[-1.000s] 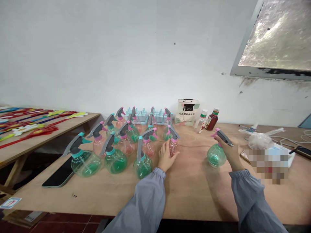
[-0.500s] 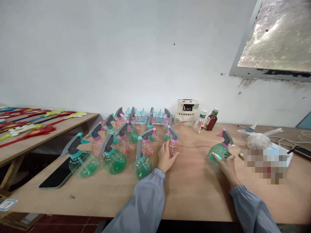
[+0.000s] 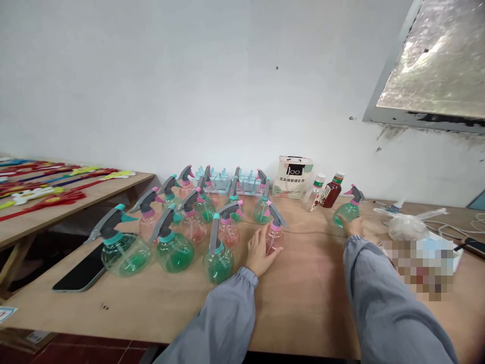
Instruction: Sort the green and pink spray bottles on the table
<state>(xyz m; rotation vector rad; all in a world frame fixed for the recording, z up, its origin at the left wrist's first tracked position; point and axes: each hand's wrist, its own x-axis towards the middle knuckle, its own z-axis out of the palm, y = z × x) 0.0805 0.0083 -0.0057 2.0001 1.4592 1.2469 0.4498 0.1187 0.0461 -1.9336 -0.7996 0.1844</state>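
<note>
My left hand [image 3: 259, 254] is curled around the left side of a clear pink spray bottle [image 3: 275, 238] with a grey and pink trigger head, which stands on the table. Farther back on the right, my right hand [image 3: 353, 227] grips a green spray bottle [image 3: 344, 214] with a pink collar and pink nozzle. Left of my left hand stand several more round spray bottles. Closest are a green one with a turquoise collar [image 3: 218, 265], another green one [image 3: 175, 254] and a pink one [image 3: 229, 233].
A phone [image 3: 81, 270] lies at the table's left. Behind are pale blue racks [image 3: 248, 185], a paper bag [image 3: 290, 177], a clear bottle [image 3: 313, 194] and a dark red bottle [image 3: 332, 192]. A plastic bag [image 3: 407, 226] and cables lie right. Colourful hand-shaped toys cover the left table [image 3: 76, 210].
My right hand has moved the green spray bottle away from me, toward the back of the table near the red bottle. My left hand stays at the pink bottle.
</note>
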